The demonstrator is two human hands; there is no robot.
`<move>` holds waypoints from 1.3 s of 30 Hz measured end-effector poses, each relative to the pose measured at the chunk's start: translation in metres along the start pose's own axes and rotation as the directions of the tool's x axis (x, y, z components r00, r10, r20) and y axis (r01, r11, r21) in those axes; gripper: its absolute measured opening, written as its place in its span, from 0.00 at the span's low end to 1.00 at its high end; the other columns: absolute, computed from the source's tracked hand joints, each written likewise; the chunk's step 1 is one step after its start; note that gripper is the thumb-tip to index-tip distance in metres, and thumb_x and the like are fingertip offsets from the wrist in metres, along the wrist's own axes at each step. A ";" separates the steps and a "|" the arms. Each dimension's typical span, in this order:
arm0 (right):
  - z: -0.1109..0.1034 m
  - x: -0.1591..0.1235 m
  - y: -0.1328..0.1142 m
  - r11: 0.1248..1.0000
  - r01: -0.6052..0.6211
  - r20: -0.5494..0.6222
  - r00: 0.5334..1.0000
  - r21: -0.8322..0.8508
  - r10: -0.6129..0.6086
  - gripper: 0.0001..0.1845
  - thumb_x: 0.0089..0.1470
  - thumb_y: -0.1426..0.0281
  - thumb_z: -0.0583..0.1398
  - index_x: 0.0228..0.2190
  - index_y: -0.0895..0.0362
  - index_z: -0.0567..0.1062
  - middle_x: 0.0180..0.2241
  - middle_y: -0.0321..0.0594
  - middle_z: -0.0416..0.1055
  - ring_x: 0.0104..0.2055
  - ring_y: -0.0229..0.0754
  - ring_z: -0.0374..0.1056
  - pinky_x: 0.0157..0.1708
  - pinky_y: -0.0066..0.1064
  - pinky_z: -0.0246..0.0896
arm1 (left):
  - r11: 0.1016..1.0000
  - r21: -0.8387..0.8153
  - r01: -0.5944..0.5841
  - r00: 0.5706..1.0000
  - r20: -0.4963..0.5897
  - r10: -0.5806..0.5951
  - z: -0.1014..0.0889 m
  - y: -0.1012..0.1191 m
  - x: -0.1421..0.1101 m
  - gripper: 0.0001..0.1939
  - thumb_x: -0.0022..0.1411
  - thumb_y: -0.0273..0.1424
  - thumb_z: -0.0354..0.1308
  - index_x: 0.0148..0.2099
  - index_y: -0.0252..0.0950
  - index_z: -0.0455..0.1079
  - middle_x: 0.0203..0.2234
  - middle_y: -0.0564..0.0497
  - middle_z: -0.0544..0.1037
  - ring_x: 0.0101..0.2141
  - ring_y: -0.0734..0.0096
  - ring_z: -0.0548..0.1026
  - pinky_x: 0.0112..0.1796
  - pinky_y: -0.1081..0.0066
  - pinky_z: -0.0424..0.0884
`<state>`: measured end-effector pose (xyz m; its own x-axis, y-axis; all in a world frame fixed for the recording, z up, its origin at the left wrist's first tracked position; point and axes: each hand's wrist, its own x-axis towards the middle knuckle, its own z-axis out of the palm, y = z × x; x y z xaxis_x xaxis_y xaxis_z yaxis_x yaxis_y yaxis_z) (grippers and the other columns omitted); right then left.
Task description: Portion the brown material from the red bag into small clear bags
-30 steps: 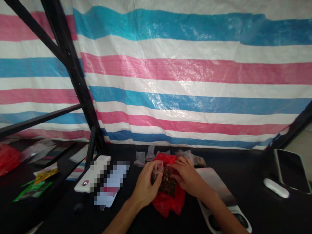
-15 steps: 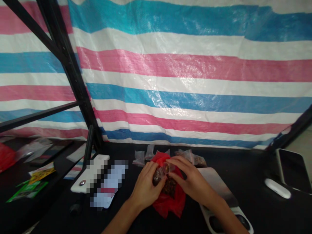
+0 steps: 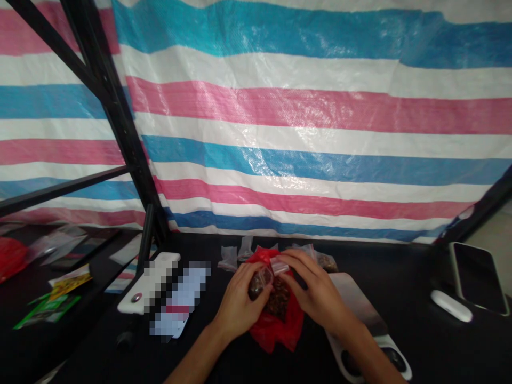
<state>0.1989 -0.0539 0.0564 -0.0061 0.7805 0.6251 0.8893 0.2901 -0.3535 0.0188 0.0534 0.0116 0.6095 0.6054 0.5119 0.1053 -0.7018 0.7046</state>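
My left hand (image 3: 242,300) is closed around a small clear zip bag (image 3: 260,281) holding dark brown bits. Between the thumb and fingers of my right hand (image 3: 319,287) is a clear piece of plastic with a pinkish zip strip (image 3: 279,265); it seems to be the upper edge of that zip bag, though I cannot tell for sure. Both hands are above an opened red plastic bag (image 3: 276,336). Loose brown, dried-looking pieces (image 3: 279,300) lie inside the red bag, partly hidden by my fingers.
Small clear zip bags (image 3: 229,258) lie behind my hands, and a filled one (image 3: 327,262) is to their right. A kitchen scale (image 3: 357,304) sits under my right forearm. Phones (image 3: 478,277), a white case (image 3: 452,306) and a white device (image 3: 136,296) flank the area. Striped sheeting (image 3: 300,144) hangs behind.
My right fingers have shifted slightly at the bag's top, where the round open mouth seen before now shows as a flatter pinkish zip strip. My left hand has barely moved.
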 end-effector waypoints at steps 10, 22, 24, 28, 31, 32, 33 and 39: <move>0.009 -0.002 -0.019 0.989 -0.124 0.218 0.970 0.077 0.105 0.33 0.52 0.66 0.70 0.57 0.51 0.68 0.56 0.45 0.70 0.58 0.52 0.65 0.59 0.47 0.60 | 0.984 -0.177 0.028 0.986 -0.156 -0.056 -0.003 0.002 -0.001 0.20 0.66 0.32 0.58 0.59 0.39 0.66 0.53 0.44 0.76 0.53 0.59 0.75 0.55 0.61 0.70; -0.034 -0.030 0.004 0.972 -0.229 0.076 0.972 0.061 0.224 0.19 0.60 0.65 0.62 0.52 0.48 0.73 0.49 0.42 0.77 0.50 0.49 0.73 0.52 0.41 0.68 | 0.931 -0.364 -0.021 0.988 -0.147 -0.035 -0.008 -0.005 -0.001 0.23 0.70 0.43 0.52 0.62 0.38 0.61 0.46 0.45 0.79 0.46 0.62 0.77 0.50 0.63 0.71; -0.056 -0.051 0.020 0.967 -0.250 0.036 0.967 -0.056 0.252 0.18 0.61 0.62 0.61 0.52 0.49 0.74 0.49 0.44 0.77 0.49 0.50 0.74 0.49 0.42 0.70 | 0.951 -0.310 -0.009 0.987 -0.157 -0.042 -0.008 -0.004 -0.001 0.19 0.72 0.41 0.48 0.59 0.38 0.64 0.45 0.46 0.78 0.44 0.64 0.77 0.49 0.64 0.71; -0.086 -0.082 0.044 0.914 -0.233 0.088 0.957 -0.331 0.276 0.17 0.59 0.61 0.61 0.49 0.47 0.77 0.45 0.43 0.79 0.43 0.51 0.76 0.42 0.42 0.71 | 0.980 -0.198 -0.003 0.992 -0.122 -0.022 -0.006 0.001 -0.004 0.14 0.74 0.36 0.46 0.54 0.39 0.68 0.43 0.47 0.76 0.44 0.65 0.75 0.48 0.66 0.70; -0.086 -0.090 0.051 0.888 -0.237 0.075 0.955 -0.393 0.288 0.21 0.59 0.56 0.61 0.52 0.47 0.76 0.46 0.42 0.79 0.44 0.52 0.76 0.42 0.43 0.70 | 0.989 -0.143 -0.031 0.994 -0.109 0.015 -0.005 0.002 -0.004 0.13 0.74 0.34 0.45 0.52 0.39 0.69 0.42 0.48 0.76 0.45 0.66 0.75 0.48 0.67 0.69; -0.083 -0.092 0.053 0.885 -0.263 0.013 0.957 -0.383 0.290 0.21 0.59 0.54 0.60 0.51 0.48 0.76 0.45 0.42 0.79 0.45 0.52 0.76 0.42 0.42 0.70 | 0.991 -0.132 -0.030 0.993 -0.115 0.015 -0.005 0.001 -0.003 0.13 0.73 0.33 0.45 0.52 0.39 0.69 0.42 0.48 0.76 0.45 0.66 0.75 0.48 0.67 0.69; -0.080 -0.094 0.055 0.885 -0.296 -0.073 0.954 -0.360 0.290 0.21 0.61 0.53 0.58 0.50 0.50 0.77 0.44 0.43 0.79 0.44 0.51 0.76 0.42 0.41 0.70 | 0.992 -0.124 -0.025 0.992 -0.126 0.010 -0.005 0.000 -0.002 0.13 0.73 0.32 0.45 0.51 0.39 0.69 0.42 0.48 0.76 0.45 0.66 0.75 0.49 0.67 0.69; -0.073 -0.110 0.061 0.846 -0.458 -0.527 0.807 -0.272 0.268 0.19 0.66 0.57 0.52 0.34 0.54 0.78 0.33 0.42 0.78 0.35 0.47 0.74 0.38 0.36 0.64 | 0.996 -0.093 0.006 0.984 -0.177 -0.022 -0.008 -0.004 0.003 0.14 0.74 0.31 0.43 0.48 0.39 0.71 0.40 0.49 0.76 0.43 0.67 0.74 0.47 0.68 0.69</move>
<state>0.2869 -0.1626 0.0170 0.4739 0.4159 0.7761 0.8797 -0.2628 -0.3964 0.0137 0.0608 0.0142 0.4578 0.6781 0.5750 0.0353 -0.6601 0.7503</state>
